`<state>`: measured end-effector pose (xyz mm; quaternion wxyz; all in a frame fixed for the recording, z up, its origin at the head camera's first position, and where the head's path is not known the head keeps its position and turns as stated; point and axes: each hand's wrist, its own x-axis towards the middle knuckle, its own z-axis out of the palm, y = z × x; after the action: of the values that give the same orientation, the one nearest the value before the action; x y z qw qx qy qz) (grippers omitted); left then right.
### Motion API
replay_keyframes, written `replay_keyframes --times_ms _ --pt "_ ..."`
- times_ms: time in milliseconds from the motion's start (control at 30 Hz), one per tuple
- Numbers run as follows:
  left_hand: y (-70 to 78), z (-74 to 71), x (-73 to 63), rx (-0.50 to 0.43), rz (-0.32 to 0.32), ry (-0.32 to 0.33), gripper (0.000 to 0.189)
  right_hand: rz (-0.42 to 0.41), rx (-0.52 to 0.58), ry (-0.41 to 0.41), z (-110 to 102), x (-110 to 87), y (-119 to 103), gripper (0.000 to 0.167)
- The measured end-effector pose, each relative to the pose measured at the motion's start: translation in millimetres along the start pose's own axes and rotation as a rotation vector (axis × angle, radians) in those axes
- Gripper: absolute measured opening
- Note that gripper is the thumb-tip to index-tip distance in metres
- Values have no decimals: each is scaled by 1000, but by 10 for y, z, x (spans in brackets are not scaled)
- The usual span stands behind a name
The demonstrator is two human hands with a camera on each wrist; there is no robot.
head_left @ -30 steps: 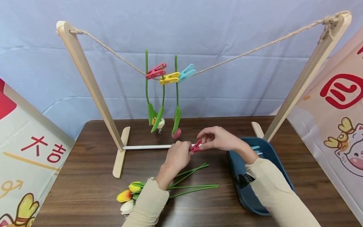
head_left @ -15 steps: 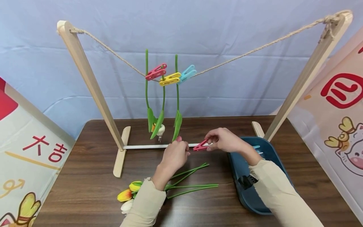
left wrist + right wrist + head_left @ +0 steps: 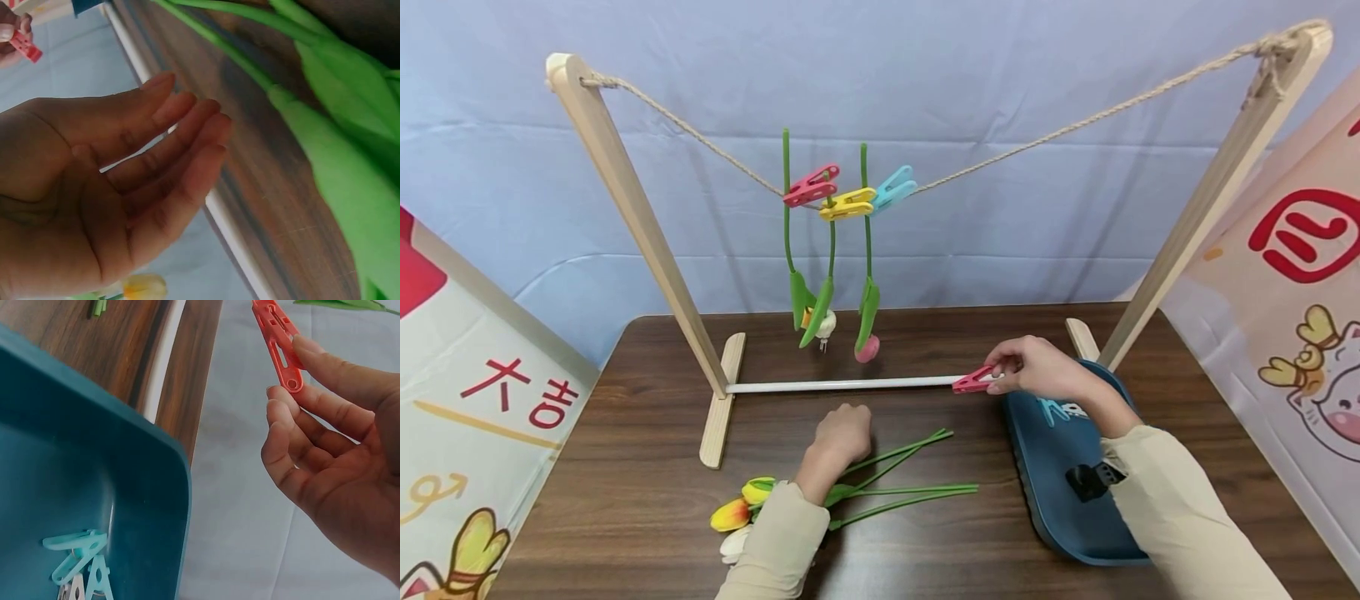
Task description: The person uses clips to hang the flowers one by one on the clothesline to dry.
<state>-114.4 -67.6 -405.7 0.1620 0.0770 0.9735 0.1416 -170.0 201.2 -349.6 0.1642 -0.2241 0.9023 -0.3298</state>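
My right hand point(image 3: 1043, 367) pinches a red clothespin point(image 3: 972, 381) by its handle end between thumb and fingers, over the white crossbar point(image 3: 850, 385). The right wrist view shows the same clothespin point(image 3: 279, 353) pointing away from the palm. My left hand point(image 3: 842, 435) holds nothing; its fingers are loosely curled in the left wrist view, close to green tulip leaves point(image 3: 344, 144). Below it lies a bunch of artificial tulips point(image 3: 729, 516), yellow, orange and white, partly hidden by the sleeve. Their green stems point right.
From a rope point(image 3: 1075, 125) between two wooden posts, three tulips hang head down, held by a red clothespin point(image 3: 811, 187), a yellow clothespin point(image 3: 847, 204) and a blue clothespin point(image 3: 893, 191). A dark blue bin point(image 3: 1037, 500) with several clothespins point(image 3: 81, 553) stands at right.
The hands have parted. My right hand has carried the red clothespin right, towards the bin; my left hand has dropped nearer to the tulip bunch and no longer touches the clothespin.
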Motion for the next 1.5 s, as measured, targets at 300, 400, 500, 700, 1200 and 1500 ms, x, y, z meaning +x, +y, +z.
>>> replay_keyframes --times_ms 300,400,500,700,1200,1500 --pt "-20 154 1 44 -61 -60 13 3 12 -3 -7 -39 42 27" --pt "-26 191 12 53 -73 -56 11 8 20 2 -4 -47 54 27" --pt "-34 229 27 59 -73 -54 11 8 34 -1 -7 -58 61 28" --pt "-45 233 30 54 -72 -13 7 8 29 16 -26 -97 83 28" --pt "-67 -214 -98 -17 -14 246 19 -54 -114 171 -121 -171 129 12" --pt "-8 -432 -174 -26 37 347 26 -114 -144 235 -144 -162 90 9"
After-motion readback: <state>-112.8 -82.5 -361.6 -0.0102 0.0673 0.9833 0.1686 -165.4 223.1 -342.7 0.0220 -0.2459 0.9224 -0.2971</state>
